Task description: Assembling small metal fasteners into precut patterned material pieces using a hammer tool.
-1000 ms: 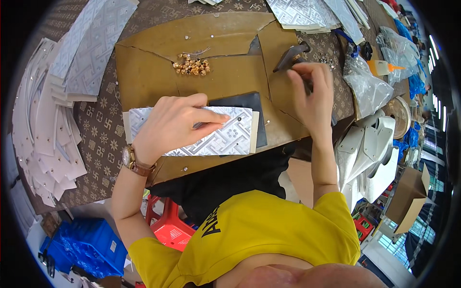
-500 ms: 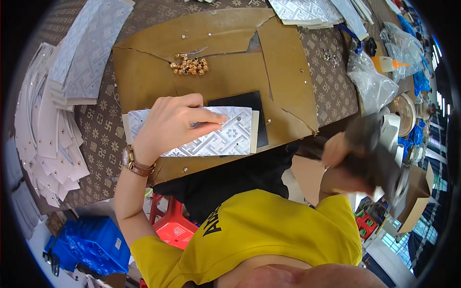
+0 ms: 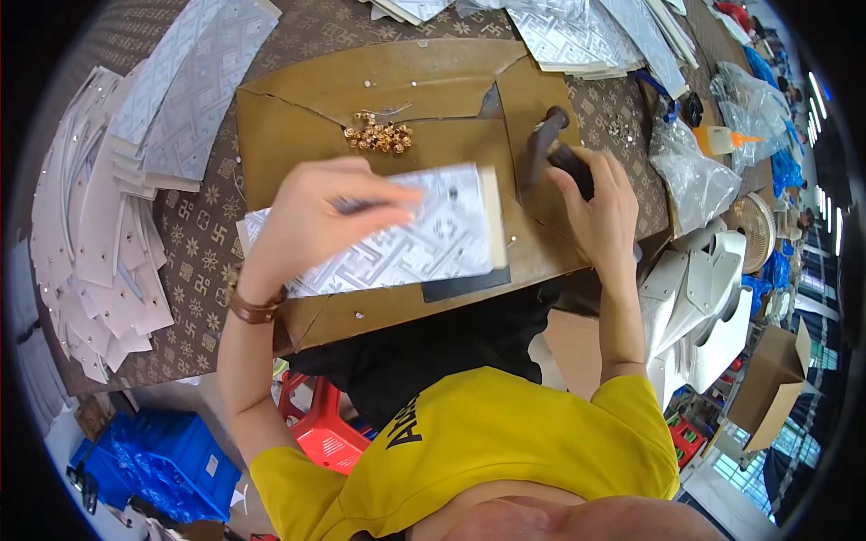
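A long pale panel [image 3: 433, 243] with a silver-grey geometric pattern lies tilted over the brown work board. Under its near edge, part of a black slab [image 3: 465, 287] shows. My left hand [image 3: 329, 212] rests over the panel's middle, thumb and forefinger closed together near its surface; what they pinch, if anything, is blurred. A small dark round spot [image 3: 453, 193] shows near the panel's right end. On the right, my right hand [image 3: 606, 198] grips a dark hammer [image 3: 544, 144], held right of the panel. Beyond the panel sits a pile of small gold-coloured studs [image 3: 381, 137].
The brown board [image 3: 298, 131] is cracked and lies on a patterned cloth [image 3: 203, 234]. White panels [image 3: 99, 225] and patterned panels [image 3: 203, 90] are stacked left, more patterned panels [image 3: 577, 41] far right. Plastic bags [image 3: 695, 171], an orange-tipped bottle [image 3: 717, 140] and white chair-shaped pieces [image 3: 690, 298] stand right.
My right hand has brought the hammer up from the lower right to over the board. The panel's right end has swung away from me, with my left hand still over it.
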A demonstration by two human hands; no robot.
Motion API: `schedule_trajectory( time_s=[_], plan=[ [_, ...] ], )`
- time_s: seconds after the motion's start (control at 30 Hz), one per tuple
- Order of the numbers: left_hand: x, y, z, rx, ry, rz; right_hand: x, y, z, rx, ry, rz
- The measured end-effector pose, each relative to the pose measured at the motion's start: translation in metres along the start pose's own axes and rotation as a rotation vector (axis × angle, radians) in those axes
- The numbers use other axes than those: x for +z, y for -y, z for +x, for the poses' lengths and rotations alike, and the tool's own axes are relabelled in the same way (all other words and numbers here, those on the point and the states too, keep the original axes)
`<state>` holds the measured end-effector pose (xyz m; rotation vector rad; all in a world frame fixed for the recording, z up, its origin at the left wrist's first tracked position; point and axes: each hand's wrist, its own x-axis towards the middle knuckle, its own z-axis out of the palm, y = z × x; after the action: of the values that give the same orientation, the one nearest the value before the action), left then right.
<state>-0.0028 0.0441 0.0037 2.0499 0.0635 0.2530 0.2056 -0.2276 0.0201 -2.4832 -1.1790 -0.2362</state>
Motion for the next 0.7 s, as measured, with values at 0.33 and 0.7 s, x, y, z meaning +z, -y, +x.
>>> schedule_trajectory(
  time_s=[0.33, 0.7],
  plan=[
    [-0.059, 0.036, -0.001, 0.09, 0.026, -1.264, 0.077, 0.081, 0.054, -0.483, 0.02, 0.363],
    [-0.027, -0.013, -0.004, -0.177, -0.413, -0.355, 0.045, 0.074, 0.019, -0.522, 0.118, 0.406]
  ],
)
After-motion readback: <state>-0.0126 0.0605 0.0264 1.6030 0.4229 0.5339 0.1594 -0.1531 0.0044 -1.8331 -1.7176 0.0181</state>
